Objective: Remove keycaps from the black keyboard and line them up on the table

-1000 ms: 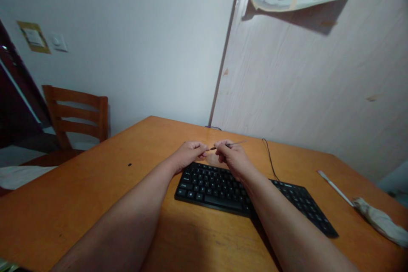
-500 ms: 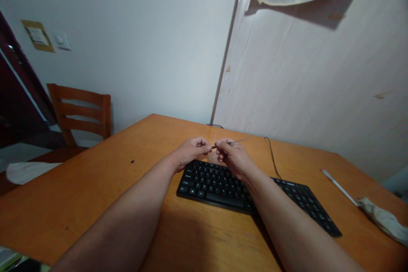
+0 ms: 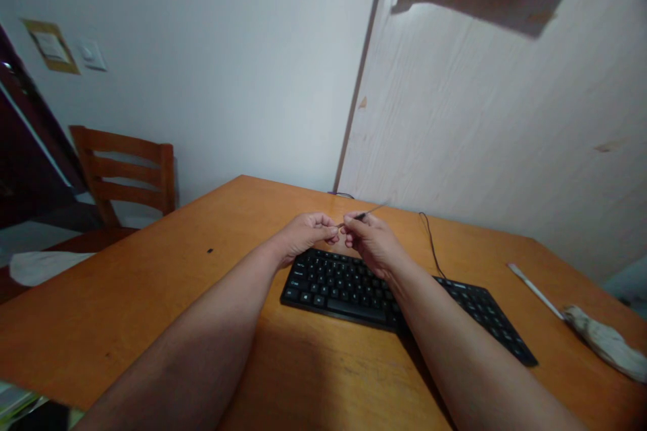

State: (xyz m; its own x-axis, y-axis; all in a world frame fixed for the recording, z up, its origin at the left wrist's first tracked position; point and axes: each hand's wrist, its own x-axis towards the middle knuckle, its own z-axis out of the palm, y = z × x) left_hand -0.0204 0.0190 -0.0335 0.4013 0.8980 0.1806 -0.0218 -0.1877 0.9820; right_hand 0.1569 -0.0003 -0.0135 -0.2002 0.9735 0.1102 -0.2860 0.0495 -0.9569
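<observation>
Above the back edge of a black keyboard (image 3: 354, 310), my two hands almost meet. My right hand (image 3: 374, 242) pinches a thin dark tool (image 3: 360, 216), whose fine, needle-like shaft points up and to the right. The fingers of my left hand (image 3: 311, 236) are closed at the near end of a slim brownish piece between the hands. Whether that piece belongs to the same tool I cannot tell. My right forearm crosses over the keyboard and hides part of its keys.
On the wooden table (image 3: 166, 323) lies a small flat black piece (image 3: 209, 251) to the left. A white-handled brush-like stick (image 3: 536, 291) and a crumpled pale cloth (image 3: 604, 340) are at the right. The keyboard's cable (image 3: 430, 242) runs backward. A wooden chair (image 3: 126, 172) stands at the left.
The dark tool in my right hand has tilted more steeply, its thin shaft now pointing higher. Both hands remain close together, and the view has shifted slightly downward.
</observation>
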